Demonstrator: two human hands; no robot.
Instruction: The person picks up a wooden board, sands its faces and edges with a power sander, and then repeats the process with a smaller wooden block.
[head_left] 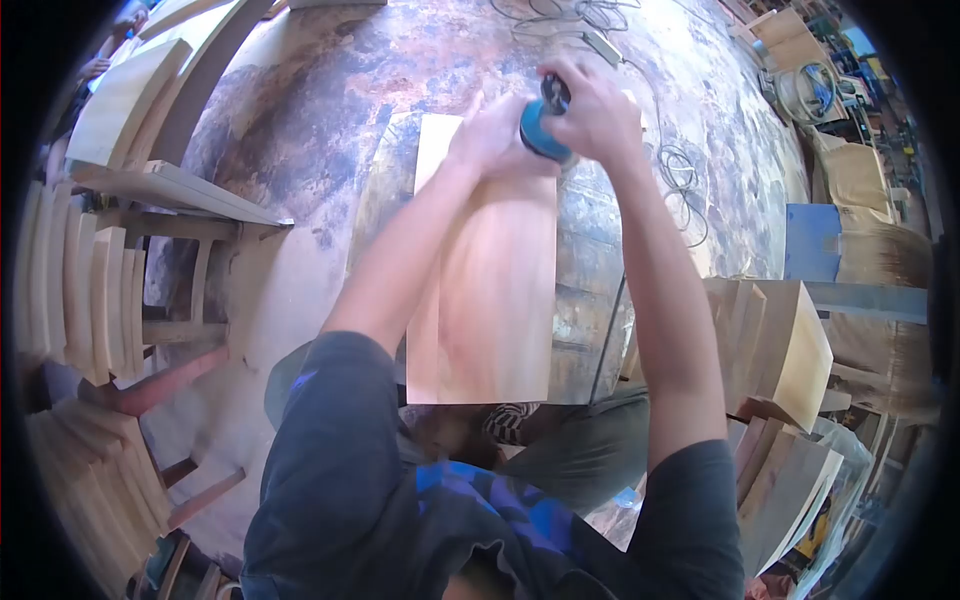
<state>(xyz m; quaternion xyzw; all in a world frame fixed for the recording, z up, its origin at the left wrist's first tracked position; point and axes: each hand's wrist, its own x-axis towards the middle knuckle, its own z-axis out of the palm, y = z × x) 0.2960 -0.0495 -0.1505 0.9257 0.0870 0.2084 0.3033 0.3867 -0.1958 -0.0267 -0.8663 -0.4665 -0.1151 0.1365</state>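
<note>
A long pale wooden board lies lengthwise in front of me on a worn low surface. Near the board's far end is a teal power tool with a dark upper part. My right hand is wrapped round the tool's top and right side. Against the tool's left side, low over the board, rests my left hand; its fingers are partly hidden and look closed around the tool's body. The tool's underside cannot be seen.
Stacked boards stand at the left, beside a wooden frame. More wood blocks are at the right, near a blue box. Cable loops lie on the stained floor. Part of another person shows at upper left.
</note>
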